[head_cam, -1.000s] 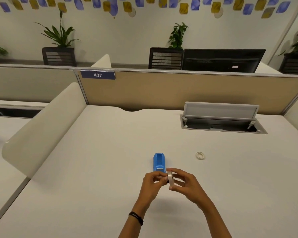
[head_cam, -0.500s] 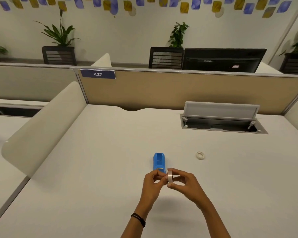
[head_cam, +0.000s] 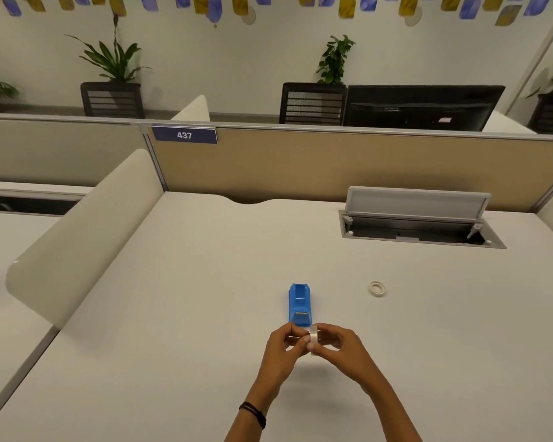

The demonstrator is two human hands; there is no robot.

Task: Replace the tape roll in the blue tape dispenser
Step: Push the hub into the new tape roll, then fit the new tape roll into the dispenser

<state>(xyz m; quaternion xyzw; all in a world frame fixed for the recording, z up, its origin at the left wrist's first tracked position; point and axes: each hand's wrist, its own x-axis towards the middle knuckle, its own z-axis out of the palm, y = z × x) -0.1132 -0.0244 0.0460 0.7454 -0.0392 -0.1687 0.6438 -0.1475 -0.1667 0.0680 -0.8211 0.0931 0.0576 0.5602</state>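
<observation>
The blue tape dispenser [head_cam: 299, 305] stands on the white desk, lengthwise away from me, with its roll bay showing no roll. Just in front of it my two hands meet over the desk. My right hand [head_cam: 344, 349] pinches a clear tape roll [head_cam: 314, 336], held on edge. My left hand [head_cam: 283, 349] has its fingertips at the roll's left side, on a short strip of tape. A small white ring, a spent tape core [head_cam: 377, 288], lies flat on the desk to the right of the dispenser.
A cable tray [head_cam: 422, 232] with its lid raised is sunk into the desk [head_cam: 173, 314] at the back right. A rounded side panel [head_cam: 77, 240] borders the desk on the left, a tan partition [head_cam: 300, 167] at the back.
The hands and the tape roll have stayed just in front of the dispenser. The roll has turned slightly and the fingers have closed in tighter around it.
</observation>
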